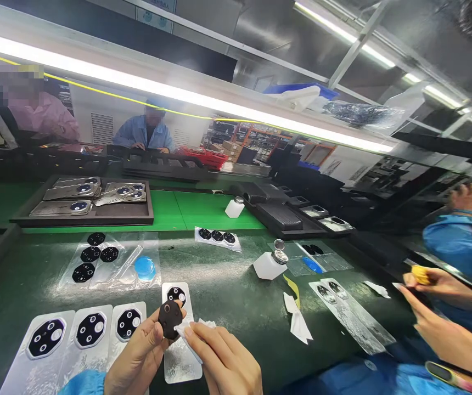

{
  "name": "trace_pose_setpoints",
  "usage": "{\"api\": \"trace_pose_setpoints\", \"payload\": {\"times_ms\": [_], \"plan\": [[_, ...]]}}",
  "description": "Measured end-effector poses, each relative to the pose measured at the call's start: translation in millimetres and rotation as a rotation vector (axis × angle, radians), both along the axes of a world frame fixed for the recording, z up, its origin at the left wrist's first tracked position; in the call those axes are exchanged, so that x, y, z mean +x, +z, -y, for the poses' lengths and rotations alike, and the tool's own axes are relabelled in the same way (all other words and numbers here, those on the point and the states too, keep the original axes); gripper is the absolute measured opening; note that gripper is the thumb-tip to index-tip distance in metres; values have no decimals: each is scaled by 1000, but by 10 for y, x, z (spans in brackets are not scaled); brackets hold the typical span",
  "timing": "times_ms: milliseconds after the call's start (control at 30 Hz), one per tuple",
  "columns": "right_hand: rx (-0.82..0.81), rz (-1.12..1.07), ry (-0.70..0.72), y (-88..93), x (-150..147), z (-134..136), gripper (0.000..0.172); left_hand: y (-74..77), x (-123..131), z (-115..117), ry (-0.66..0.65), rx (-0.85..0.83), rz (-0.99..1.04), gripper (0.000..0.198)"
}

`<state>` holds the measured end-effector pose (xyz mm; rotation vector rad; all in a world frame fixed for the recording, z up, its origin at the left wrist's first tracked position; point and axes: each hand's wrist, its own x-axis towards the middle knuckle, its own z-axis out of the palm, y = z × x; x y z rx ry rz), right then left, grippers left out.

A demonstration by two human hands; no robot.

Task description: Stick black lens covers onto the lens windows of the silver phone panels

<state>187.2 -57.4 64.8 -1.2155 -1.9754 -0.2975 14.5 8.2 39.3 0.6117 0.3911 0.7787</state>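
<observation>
My left hand (137, 351) is closed on a dark, roughly octagonal camera-lens cover (169, 317), held upright by its edges. A white wiping cloth (182, 330) is pinched in my right hand (231, 354), its tip touching the cover's lower right edge. Directly beneath both hands lies a silver phone back panel (182, 365) with a black camera area. Three similar panels (77, 359) stand side by side at the left, partly behind my left forearm. Beyond them, a clear plastic sheet (116, 271) carries several black lens covers (90, 254) and a blue disc (145, 267).
A white pump bottle (269, 265) stands right of centre near a crumpled cloth (297, 323). Ahead are a black tray (147, 206) of phone panels and a second bottle (235, 207). At the right, a co-worker's hands (442, 312) hold something yellow near more panels (343, 312).
</observation>
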Motion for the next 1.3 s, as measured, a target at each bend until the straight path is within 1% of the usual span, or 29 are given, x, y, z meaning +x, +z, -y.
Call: {"api": "trace_pose_setpoints", "payload": {"times_ms": [67,133,333,500,667,833,1000,1233,1300], "plan": [[45,10,-27,16,-22,-12,31,-23,0,-5,2,2,5,47],[73,33,-26,30,-34,-23,29,-34,0,-10,6,-3,5,47],[56,39,-28,40,-16,-30,29,-18,2,-4,-3,16,7,48],[69,58,-9,33,-23,-22,28,3,-4,-7,2,-1,-27,51],[65,40,-35,31,-34,-35,28,-16,6,-9,3,26,-16,47],[45,42,-4,20,-35,-55,25,-27,14,-9,4,18,-34,48],[37,28,-8,1,-15,-50,27,-35,-4,-4,8,24,-7,44],[15,-7,-1,49,-36,-72,26,-39,13,-22,3,20,-12,44],[6,-29,24,52,-33,-75,28,-33,17,-23,7,15,-10,42]]}}
